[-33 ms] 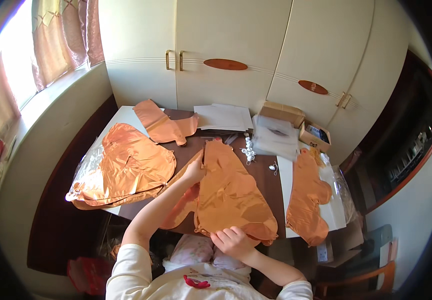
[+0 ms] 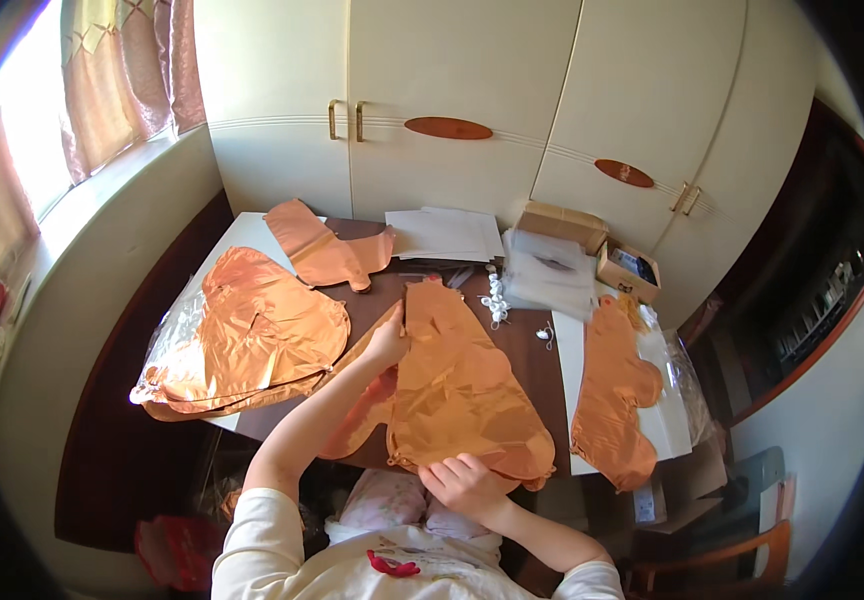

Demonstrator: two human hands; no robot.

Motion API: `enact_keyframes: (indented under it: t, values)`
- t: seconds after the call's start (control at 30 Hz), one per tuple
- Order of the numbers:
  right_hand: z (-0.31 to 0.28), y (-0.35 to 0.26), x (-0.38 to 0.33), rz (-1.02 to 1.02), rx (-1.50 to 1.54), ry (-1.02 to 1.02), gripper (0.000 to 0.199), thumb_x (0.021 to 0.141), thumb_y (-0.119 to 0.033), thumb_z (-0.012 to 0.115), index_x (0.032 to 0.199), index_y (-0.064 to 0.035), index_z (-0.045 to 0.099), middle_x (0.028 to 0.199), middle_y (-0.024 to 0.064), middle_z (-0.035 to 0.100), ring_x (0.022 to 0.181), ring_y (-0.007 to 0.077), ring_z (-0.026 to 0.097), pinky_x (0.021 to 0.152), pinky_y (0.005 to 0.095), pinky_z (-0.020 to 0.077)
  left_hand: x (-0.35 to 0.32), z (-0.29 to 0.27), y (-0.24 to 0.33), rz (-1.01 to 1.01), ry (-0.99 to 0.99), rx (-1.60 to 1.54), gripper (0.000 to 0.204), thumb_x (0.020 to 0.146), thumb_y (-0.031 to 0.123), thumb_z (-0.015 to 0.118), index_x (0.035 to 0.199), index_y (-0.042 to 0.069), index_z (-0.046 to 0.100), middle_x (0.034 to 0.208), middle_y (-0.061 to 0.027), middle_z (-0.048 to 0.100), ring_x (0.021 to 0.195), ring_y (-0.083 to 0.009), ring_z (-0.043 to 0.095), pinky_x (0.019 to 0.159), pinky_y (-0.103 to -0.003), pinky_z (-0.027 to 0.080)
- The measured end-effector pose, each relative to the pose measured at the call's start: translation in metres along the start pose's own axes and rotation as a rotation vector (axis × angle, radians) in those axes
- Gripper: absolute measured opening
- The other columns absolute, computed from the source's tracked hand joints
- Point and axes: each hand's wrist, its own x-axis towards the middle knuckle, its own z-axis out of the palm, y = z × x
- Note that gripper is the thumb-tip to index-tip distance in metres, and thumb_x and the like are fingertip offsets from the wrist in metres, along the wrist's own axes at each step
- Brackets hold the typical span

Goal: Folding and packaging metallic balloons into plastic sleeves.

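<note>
A flat, uninflated orange foil balloon [image 2: 452, 375] lies lengthwise in front of me, its wide end hanging over the table's near edge. My left hand [image 2: 386, 342] holds its upper left edge, with the fingers partly hidden along the foil. At the near end, my right hand [image 2: 464, 482] is closed and pinches the bottom rim. Another orange foil piece, partly covered, shows beneath it on the left. To the left lies a pile of shiny orange foil balloons [image 2: 272, 320], and behind it a smaller orange foil balloon [image 2: 327, 245]. A wavy-edged orange foil balloon [image 2: 614, 395] rests at the right.
The brown and white table [image 2: 542, 350] stands against a cream wardrobe [image 2: 462, 60]. Along its back are white sheets [image 2: 447, 233], a stack of clear plastic bags [image 2: 550, 275], a small open box [image 2: 629, 270] and white tied bits [image 2: 495, 300]. A wooden chair [image 2: 742, 550] stands lower right.
</note>
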Motion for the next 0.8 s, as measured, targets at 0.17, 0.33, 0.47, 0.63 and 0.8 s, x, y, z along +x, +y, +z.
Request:
enact_keyframes:
  t: [0.17, 0.33, 0.47, 0.63, 0.8]
  values:
    - [-0.011, 0.017, 0.003, 0.17, 0.612, 0.001, 0.031, 0.083, -0.029, 0.064, 0.107, -0.0108, 0.062, 0.101, 0.0041, 0.065, 0.093, 0.0184, 0.062, 0.079, 0.0333, 0.0466, 0.001, -0.014, 0.037, -0.234, -0.18, 0.02, 0.075, 0.073, 0.008, 0.057, 0.14, -0.003, 0.025, 0.124, -0.0268, 0.05, 0.115, -0.0376, 0.05, 0.096, -0.037, 0.041]
    - [0.015, 0.114, 0.011, 0.276, 0.482, 0.037, 0.032, 0.085, -0.021, 0.06, 0.115, -0.0107, 0.06, 0.12, 0.0102, 0.059, 0.111, 0.0278, 0.055, 0.097, 0.041, 0.0412, -0.008, -0.021, 0.022, -0.01, -0.09, 0.318, 0.071, 0.077, 0.022, 0.063, 0.137, 0.001, 0.033, 0.12, -0.0216, 0.052, 0.111, -0.0358, 0.05, 0.094, -0.043, 0.04]
    - [0.033, 0.161, -0.013, 0.308, 0.395, -0.207, 0.05, 0.086, -0.038, 0.059, 0.129, -0.0134, 0.05, 0.136, 0.0137, 0.045, 0.13, 0.0299, 0.037, 0.107, 0.0463, 0.0289, -0.032, -0.046, 0.035, 0.139, -0.33, 0.357, 0.076, 0.076, 0.044, 0.066, 0.135, 0.004, 0.039, 0.137, -0.016, 0.042, 0.128, -0.0342, 0.037, 0.102, -0.051, 0.03]
    - [0.055, 0.162, -0.026, 0.373, 0.36, -0.277, 0.056, 0.087, -0.044, 0.055, 0.135, -0.0151, 0.043, 0.142, 0.0156, 0.037, 0.134, 0.0321, 0.03, 0.109, 0.0508, 0.0238, -0.066, -0.073, 0.039, 0.246, -0.43, 0.426, 0.082, 0.073, 0.058, 0.063, 0.133, 0.006, 0.042, 0.141, -0.0151, 0.038, 0.135, -0.0323, 0.028, 0.108, -0.051, 0.021]
    - [0.061, 0.154, -0.019, 0.397, 0.292, -0.287, 0.058, 0.089, -0.049, 0.049, 0.136, -0.0165, 0.042, 0.144, 0.0149, 0.035, 0.136, 0.0318, 0.027, 0.11, 0.0524, 0.0198, -0.082, -0.088, 0.038, 0.335, -0.482, 0.46, 0.092, 0.07, 0.066, 0.061, 0.134, 0.005, 0.041, 0.141, -0.0145, 0.037, 0.136, -0.0316, 0.027, 0.109, -0.053, 0.019]
